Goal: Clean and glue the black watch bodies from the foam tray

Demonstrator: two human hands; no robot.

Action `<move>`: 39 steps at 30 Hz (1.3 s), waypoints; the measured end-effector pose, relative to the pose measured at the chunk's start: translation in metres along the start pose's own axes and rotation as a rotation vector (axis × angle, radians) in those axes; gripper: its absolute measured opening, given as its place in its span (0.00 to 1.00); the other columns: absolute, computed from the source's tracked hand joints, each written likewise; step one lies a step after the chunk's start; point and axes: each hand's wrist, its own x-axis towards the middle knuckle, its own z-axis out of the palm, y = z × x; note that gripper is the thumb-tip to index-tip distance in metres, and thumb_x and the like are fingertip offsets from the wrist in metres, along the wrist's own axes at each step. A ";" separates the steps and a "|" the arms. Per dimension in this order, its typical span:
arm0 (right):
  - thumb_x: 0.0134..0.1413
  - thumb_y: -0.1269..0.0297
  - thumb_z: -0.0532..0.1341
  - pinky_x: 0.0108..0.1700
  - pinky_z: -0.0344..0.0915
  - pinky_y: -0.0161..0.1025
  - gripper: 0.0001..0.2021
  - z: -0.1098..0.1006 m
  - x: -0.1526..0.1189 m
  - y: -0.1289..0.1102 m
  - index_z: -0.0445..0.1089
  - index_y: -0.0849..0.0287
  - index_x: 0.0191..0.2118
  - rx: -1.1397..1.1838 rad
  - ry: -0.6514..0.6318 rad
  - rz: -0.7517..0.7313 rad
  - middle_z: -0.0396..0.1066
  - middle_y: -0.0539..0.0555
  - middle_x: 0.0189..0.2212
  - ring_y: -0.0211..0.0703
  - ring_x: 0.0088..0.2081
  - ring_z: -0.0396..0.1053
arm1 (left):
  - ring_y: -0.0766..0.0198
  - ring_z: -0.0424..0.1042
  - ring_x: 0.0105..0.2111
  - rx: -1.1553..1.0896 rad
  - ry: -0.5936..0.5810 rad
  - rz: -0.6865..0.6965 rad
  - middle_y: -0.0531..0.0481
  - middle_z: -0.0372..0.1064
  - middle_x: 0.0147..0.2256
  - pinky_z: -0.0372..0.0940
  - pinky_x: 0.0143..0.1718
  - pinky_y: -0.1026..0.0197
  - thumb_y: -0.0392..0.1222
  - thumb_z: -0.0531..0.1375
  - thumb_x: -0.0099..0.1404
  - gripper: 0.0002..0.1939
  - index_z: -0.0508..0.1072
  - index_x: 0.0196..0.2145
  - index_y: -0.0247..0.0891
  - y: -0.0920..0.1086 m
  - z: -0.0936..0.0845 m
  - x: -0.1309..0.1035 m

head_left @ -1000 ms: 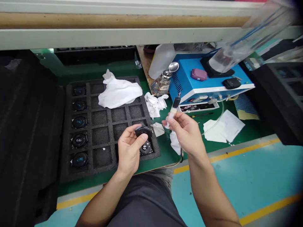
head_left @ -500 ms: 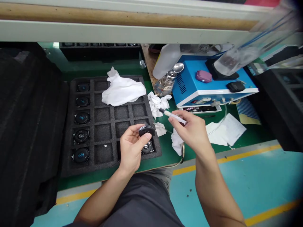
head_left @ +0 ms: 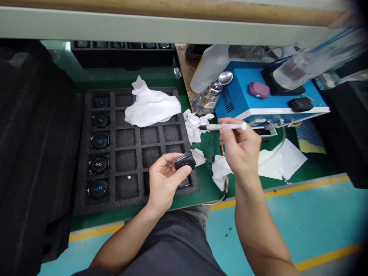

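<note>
Between thumb and fingers, my left hand [head_left: 165, 180] grips a round black watch case [head_left: 184, 162] over the lower right of a black foam tray [head_left: 126, 160]. My right hand [head_left: 240, 147] pinches a slim white brush-like tool [head_left: 225, 126], its dark tip pointing left over crumpled white tissue [head_left: 193, 124]. Several round watch parts [head_left: 99, 141] fill the tray's left column. Another part [head_left: 184, 183] lies in the tray, partly hidden below my left hand. A white cloth [head_left: 152, 107] covers some upper compartments.
Behind the tissue stand a glass bottle with a metal top [head_left: 207, 97] and a white bottle [head_left: 209, 67]. A blue machine [head_left: 241, 92] is at the right. Stacked black foam [head_left: 37, 153] rises at the left, and a shelf edge [head_left: 161, 28] crosses the top.
My right hand has moved up and right, and the tool has turned to lie nearly level. My left hand has shifted slightly right with the watch case. The view has shifted a little.
</note>
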 end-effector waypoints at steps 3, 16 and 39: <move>0.64 0.49 0.62 0.34 0.66 0.42 0.16 0.001 -0.001 0.000 0.76 0.54 0.48 -0.014 -0.071 -0.008 0.73 0.52 0.33 0.41 0.31 0.68 | 0.70 0.75 0.35 0.011 -0.004 0.000 0.53 0.78 0.34 0.69 0.39 0.70 0.35 0.75 0.54 0.13 0.80 0.37 0.41 0.000 -0.001 0.000; 0.67 0.52 0.58 0.44 0.71 0.48 0.13 0.009 -0.007 -0.006 0.74 0.53 0.47 0.075 -0.031 -0.100 0.74 0.56 0.45 0.49 0.43 0.74 | 0.69 0.70 0.34 0.054 0.016 0.040 0.53 0.72 0.33 0.67 0.37 0.68 0.34 0.75 0.52 0.14 0.75 0.33 0.39 0.002 0.002 0.001; 0.68 0.50 0.56 0.48 0.69 0.48 0.16 0.004 -0.011 -0.010 0.73 0.54 0.49 -0.033 -0.175 -0.045 0.76 0.58 0.46 0.52 0.50 0.73 | 0.67 0.75 0.36 0.028 0.003 0.050 0.51 0.76 0.35 0.69 0.41 0.66 0.38 0.75 0.55 0.13 0.78 0.36 0.40 0.000 -0.001 -0.001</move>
